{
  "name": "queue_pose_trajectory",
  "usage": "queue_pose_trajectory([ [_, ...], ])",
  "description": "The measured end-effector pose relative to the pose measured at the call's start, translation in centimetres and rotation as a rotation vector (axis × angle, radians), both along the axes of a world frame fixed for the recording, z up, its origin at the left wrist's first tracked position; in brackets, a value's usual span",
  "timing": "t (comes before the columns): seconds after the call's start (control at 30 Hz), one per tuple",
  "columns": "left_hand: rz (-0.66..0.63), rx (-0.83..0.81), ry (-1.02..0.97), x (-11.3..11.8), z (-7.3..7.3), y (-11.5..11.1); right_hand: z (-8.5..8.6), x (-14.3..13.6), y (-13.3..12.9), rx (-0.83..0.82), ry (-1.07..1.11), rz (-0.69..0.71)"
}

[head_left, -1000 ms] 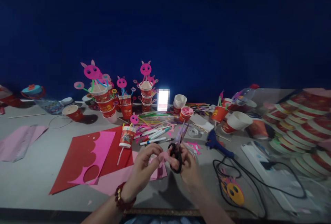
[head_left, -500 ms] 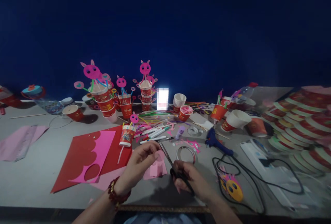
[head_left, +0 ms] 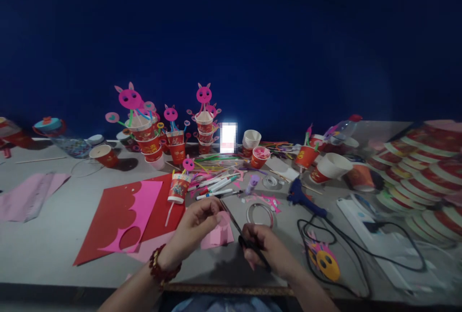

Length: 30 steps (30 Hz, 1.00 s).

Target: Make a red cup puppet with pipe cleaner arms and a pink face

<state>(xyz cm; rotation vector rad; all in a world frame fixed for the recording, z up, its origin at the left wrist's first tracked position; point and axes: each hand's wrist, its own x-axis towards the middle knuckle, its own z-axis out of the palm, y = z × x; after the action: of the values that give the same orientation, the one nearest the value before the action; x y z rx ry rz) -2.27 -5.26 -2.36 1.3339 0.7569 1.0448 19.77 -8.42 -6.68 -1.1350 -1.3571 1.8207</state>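
Pink paper scrap [head_left: 224, 219] in left hand [head_left: 195, 228], scissors [head_left: 241, 235] in right hand [head_left: 269, 252].

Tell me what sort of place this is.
Most likely a craft table for making paper-cup figures: finished pink animal-head cups at the back, a blue glue gun, and the right hand working scissors at a pink paper piece pinched in the left hand.

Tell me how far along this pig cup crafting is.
Several pig cups already stand finished at the back. In hand: the left hand pinches a small pink piece while the right hand works the scissors at it. Many plain cups lie stacked at right, undecorated.
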Motion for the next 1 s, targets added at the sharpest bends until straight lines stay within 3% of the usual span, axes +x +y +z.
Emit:
queue_pose_trajectory([
  [0.23,-0.016,0.026,0.014,-0.2,-0.5,0.4,0.2,0.0,0.1,0.002,-0.028,0.013],
  [0.63,-0.014,-0.052,0.008,-0.1,0.5,0.1,0.9,-0.3,0.1,0.0,-0.003,-0.005],
  [0.83,0.071,-0.129,-0.11,0.4,-0.4,-0.3,0.8,-1.3,-0.1,0.04,0.116,-0.174],
  [1.0,0.153,-0.126,-0.144,1.2,-1.5,-0.9,0.9,-3.2,0.5,0.089,0.207,-0.466],
])
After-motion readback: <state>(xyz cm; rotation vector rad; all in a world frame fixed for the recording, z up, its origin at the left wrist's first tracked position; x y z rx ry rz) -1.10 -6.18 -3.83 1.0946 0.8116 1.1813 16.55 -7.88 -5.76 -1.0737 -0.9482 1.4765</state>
